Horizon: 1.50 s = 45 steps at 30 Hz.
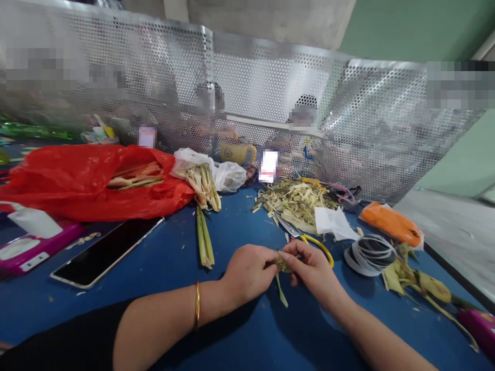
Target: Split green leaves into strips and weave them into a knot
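Note:
My left hand [249,273], with a gold bangle on the wrist, pinches a small piece of green plant leaf [282,294]. Opposite it, the fingertips of my right hand [314,270] close on the same piece, so the two hands almost meet. A narrow strip of the leaf hangs below the fingers; the rest is mostly covered by them. Just beyond my right hand lie scissors [328,256] with yellow handles, partly hidden. A green stalk piece [204,238] rests on the blue table [235,226] to the left.
Behind the hands is a heap of leaf scraps [296,201]. Clear line coils [370,256] and an orange packet [392,224] lie right. Left are a phone [108,250], a red plastic bag [81,178] and a dried husk bundle [204,188]. A perforated metal screen [263,72] stands behind.

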Available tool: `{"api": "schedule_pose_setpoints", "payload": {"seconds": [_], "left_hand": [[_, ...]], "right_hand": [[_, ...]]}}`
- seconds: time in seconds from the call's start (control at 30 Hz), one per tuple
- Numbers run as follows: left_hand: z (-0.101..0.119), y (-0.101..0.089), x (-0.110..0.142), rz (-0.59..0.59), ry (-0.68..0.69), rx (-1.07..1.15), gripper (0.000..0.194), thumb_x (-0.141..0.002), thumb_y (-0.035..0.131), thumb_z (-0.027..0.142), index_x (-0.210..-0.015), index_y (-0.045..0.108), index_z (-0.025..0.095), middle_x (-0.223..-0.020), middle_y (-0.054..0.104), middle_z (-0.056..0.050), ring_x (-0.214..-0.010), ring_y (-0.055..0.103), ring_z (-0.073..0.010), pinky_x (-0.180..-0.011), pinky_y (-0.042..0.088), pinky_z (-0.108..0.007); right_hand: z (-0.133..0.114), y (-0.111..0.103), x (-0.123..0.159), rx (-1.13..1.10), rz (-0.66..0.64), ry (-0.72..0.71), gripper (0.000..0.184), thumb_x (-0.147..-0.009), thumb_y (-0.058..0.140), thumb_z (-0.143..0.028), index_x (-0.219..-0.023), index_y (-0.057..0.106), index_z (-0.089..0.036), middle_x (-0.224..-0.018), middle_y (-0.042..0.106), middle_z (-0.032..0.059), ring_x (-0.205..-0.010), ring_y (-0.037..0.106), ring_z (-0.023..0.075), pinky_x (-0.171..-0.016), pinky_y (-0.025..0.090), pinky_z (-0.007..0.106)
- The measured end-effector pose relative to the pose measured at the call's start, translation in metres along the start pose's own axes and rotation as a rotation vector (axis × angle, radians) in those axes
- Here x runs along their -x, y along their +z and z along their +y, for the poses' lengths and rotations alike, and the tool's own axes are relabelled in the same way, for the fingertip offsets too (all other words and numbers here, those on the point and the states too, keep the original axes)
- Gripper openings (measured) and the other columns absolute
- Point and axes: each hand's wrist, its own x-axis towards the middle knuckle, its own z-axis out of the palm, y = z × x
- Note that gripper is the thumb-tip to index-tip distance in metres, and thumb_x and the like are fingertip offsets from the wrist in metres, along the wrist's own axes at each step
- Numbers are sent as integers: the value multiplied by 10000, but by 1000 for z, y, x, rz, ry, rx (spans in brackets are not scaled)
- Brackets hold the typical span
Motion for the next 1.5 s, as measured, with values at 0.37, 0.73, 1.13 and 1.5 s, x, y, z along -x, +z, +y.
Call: {"api": "schedule_pose_setpoints", "payload": {"seconds": [0.37, 0.73, 1.13, 1.5], "left_hand": [[-3, 3, -2, -308, -77, 445, 150, -728, 539, 236, -709, 659, 149, -558, 595, 21, -516, 585, -115, -527, 422, -192], [-1, -3, 0, -548, -57, 634, 196, -734, 597, 317, -627, 596, 153, -527, 556, 23, -491, 555, -110, -538, 436, -224], [3, 6, 2, -397, -295, 675, 311, -679, 683, 421, -618, 587, 132, -486, 564, 12, -428, 542, -107, -456, 424, -217], [10, 1, 3, -241, -308, 688, 278, -697, 641, 397, -660, 654, 122, -445, 524, 23, -403, 480, -91, -443, 392, -210]], "right_hand": [[-14, -12, 5, -128, -110, 202, 346, -662, 715, -449, -667, 524, -161, -531, 440, -59, -448, 310, 46, -449, 195, 204], [-6, 1, 7, -416, 61, 183, 284, -687, 683, -426, -652, 561, -172, -383, 464, -58, -356, 363, 68, -397, 290, 198], [-6, 8, 7, -485, 95, 87, 312, -724, 686, -446, -680, 548, -170, -497, 576, -20, -459, 492, 83, -487, 368, 196], [-11, 0, 6, -436, 91, 34, 316, -763, 640, -491, -752, 569, -183, -631, 609, -3, -565, 531, 105, -517, 389, 209]]}}
